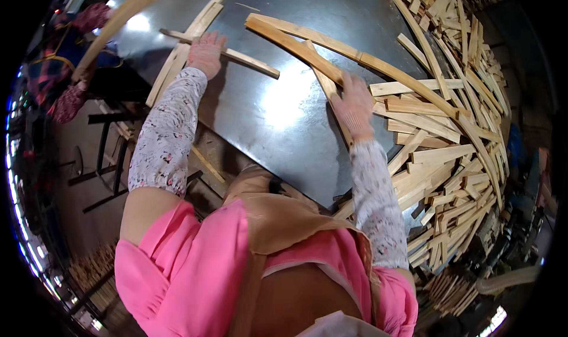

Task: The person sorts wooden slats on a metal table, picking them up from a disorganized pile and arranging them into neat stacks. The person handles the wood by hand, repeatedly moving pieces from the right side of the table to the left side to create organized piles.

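My left hand (205,54), in a thin pale glove, lies with fingers stretched across a short wooden strip (251,63). That strip crosses over longer pale wooden strips (171,71) at the table's left side. Over on the right, my gloved right hand (355,105) is closed round the near end of a brown wooden strip (290,42), which slants away to the far left. Another strip (324,80) passes beneath it and runs under my right wrist. A long curved strip (387,70) extends from beside the brown one toward the pile. My palms are hidden.
A metal-topped table (260,109) spreads before me. A large loose pile of wooden strips (435,154) covers its right side. At the left, a co-worker's gloved hand (72,100) is by a long curved wooden piece (112,26). A ribbed hose (509,281) lies at lower right.
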`<action>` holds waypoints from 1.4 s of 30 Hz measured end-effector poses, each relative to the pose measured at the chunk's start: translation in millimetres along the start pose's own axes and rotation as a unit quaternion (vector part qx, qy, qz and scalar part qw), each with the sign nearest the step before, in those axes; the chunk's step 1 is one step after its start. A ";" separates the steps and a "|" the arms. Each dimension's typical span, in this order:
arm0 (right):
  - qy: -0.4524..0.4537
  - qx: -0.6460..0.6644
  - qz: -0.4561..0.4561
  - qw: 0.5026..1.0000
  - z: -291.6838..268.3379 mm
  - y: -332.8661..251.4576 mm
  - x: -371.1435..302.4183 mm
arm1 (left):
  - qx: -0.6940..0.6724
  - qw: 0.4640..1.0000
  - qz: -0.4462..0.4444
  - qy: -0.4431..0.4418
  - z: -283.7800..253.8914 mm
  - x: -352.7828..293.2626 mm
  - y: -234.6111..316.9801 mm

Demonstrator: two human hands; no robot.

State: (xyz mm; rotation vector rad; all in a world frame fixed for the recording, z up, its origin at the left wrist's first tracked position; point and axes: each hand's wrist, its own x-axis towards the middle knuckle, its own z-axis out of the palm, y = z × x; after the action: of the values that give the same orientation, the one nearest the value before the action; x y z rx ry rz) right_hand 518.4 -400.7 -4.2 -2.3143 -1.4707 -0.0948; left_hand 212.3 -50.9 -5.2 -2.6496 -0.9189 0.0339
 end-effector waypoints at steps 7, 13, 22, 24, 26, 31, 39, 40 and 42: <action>-0.144 -0.018 0.017 0.989 13.8 2.6 33.3 | -0.065 0.971 0.109 -0.203 -0.3 33.4 -34.5; -0.168 -0.064 0.159 0.971 10.8 8.5 -114.7 | -0.124 0.981 0.136 -0.065 -36.9 35.2 -42.9; -0.225 0.637 0.424 0.604 -18.7 -25.5 -110.9 | -0.658 0.729 -0.101 -0.161 -68.8 64.3 67.1; -0.206 0.703 0.428 0.529 -8.7 -10.7 -133.3 | -0.738 0.647 -0.106 -0.160 -73.7 69.1 113.4; -0.282 0.494 0.404 0.717 -26.9 -20.8 -123.1 | -0.709 0.696 0.021 -0.108 -66.9 73.1 156.4; -0.068 0.517 0.331 0.786 -53.2 -5.2 -211.6 | -0.759 0.638 0.010 -0.131 -178.1 36.0 344.0; 0.406 0.515 0.506 0.561 -144.3 37.3 -462.4 | -0.678 0.572 0.293 -0.357 -321.6 -189.0 627.6; 0.441 0.519 0.547 0.487 -171.6 40.2 -489.8 | -0.664 0.564 0.350 -0.343 -297.6 -207.2 648.5; 0.307 0.102 0.635 0.701 -184.9 58.2 -601.4 | -0.637 0.563 0.403 -0.340 -263.5 -249.3 671.7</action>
State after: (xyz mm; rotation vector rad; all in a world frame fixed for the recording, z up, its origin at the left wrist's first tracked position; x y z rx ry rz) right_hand 329.9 -1003.7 -9.7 -2.2289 0.5405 -0.2484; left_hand 450.9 -775.9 7.0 -4.2761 0.7256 1.0473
